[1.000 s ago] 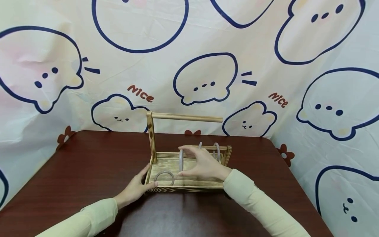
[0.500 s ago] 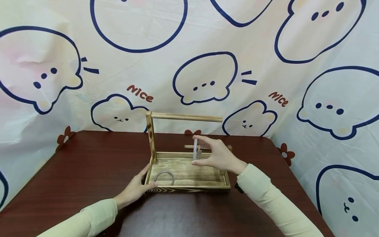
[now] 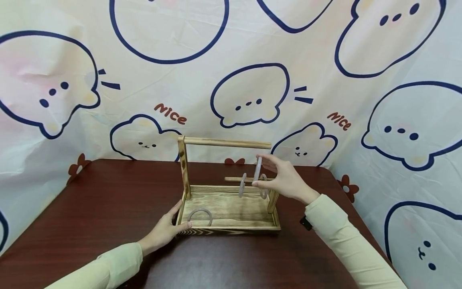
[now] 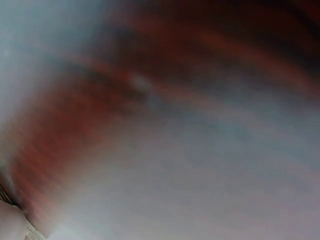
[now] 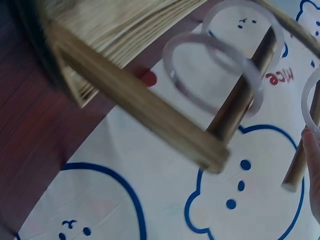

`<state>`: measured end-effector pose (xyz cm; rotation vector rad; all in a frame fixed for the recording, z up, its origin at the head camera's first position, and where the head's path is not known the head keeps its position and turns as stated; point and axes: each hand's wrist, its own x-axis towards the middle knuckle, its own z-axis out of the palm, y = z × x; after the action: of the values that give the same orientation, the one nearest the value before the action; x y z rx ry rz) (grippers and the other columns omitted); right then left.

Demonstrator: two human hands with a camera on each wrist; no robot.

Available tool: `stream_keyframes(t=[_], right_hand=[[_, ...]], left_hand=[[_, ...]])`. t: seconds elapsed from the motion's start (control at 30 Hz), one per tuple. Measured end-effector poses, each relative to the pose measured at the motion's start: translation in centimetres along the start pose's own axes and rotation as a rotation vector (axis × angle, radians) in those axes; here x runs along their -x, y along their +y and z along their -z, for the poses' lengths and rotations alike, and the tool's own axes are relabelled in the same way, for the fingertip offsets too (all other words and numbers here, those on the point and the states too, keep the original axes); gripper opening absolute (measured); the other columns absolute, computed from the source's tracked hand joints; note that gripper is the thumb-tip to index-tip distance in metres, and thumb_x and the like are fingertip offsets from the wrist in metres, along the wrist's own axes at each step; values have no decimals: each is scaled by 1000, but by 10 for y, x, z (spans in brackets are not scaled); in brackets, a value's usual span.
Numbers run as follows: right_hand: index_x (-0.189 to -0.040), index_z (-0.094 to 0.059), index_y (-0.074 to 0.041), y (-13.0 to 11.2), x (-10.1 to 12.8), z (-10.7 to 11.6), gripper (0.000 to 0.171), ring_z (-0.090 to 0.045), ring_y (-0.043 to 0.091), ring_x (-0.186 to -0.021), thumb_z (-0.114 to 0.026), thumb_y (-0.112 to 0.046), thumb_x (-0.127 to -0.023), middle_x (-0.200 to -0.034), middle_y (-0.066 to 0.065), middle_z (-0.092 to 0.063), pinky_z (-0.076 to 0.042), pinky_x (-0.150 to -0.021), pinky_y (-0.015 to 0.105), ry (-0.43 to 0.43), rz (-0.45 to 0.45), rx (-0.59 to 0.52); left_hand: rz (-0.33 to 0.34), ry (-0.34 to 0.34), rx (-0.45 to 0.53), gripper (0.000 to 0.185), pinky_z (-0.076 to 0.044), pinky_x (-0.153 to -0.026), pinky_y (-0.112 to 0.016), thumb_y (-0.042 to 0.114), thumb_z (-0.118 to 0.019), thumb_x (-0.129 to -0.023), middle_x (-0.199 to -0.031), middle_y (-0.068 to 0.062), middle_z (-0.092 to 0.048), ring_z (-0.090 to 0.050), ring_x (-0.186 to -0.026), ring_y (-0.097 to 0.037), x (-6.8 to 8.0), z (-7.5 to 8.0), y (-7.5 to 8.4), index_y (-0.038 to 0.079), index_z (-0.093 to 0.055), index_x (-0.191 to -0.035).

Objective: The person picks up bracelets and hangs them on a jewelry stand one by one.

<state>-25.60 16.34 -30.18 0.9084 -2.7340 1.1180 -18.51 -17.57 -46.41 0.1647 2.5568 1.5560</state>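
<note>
Bangle (image 3: 257, 168), pinched in the right hand (image 3: 285, 180), has been lifted from the wooden tray (image 3: 231, 229) toward the upper rod (image 3: 227, 143); the tray's corner is steadied by the relaxed left hand (image 3: 166, 230).

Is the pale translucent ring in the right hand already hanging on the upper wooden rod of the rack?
No, the right hand pinches the pale translucent ring below the free end of the upper wooden rod, not threaded onto it.

Two hands, both arms stretched forward

The left hand (image 3: 164, 230) lies low with relaxed fingers; the right hand (image 3: 283, 178) is raised, thumb and fingers pinched.
</note>
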Motion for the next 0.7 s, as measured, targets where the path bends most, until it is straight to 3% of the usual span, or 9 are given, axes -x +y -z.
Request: stream_keyframes(t=[0.1,0.13,0.2,0.7], right_hand=[[-137,-41,-22,5,1,5,78,-50,24,-122,-76,-44,-70,-137,8,-48,-41,-99,40,12,-23,3],[-137,-41,-22,7,1,7,78,-50,24,-122,-76,-45,-70,-137,9,-48,-41,-99,41,16,-28,1],[-136,-41,-23,10,1,10,78,-50,23,-122,-75,-46,-70,-137,9,-48,-41,-99,41,20,-41,0],[-140,-35,-14,35,-5,31,89,-44,27,-127,-72,-53,-70,-142,11,-41,-37,-102,43,41,-164,9]], left_hand=[[3,-5,3,89,-31,-102,-49,28,-66,-84,-154,-15,-8,-26,-134,-33,0,-1,-1,6,-8,-148],[0,0,10,89,-23,-106,-51,28,-66,-84,-154,-15,-9,-9,-139,-32,0,-1,-1,6,-9,-148],[-6,4,11,89,-19,-108,-52,27,-67,-84,-153,-15,-9,-5,-140,-31,0,-1,-1,5,-9,-148],[-9,8,-11,87,-16,-109,-55,26,-66,-84,-153,-17,-10,-5,-140,-34,0,0,2,4,-10,-147]])
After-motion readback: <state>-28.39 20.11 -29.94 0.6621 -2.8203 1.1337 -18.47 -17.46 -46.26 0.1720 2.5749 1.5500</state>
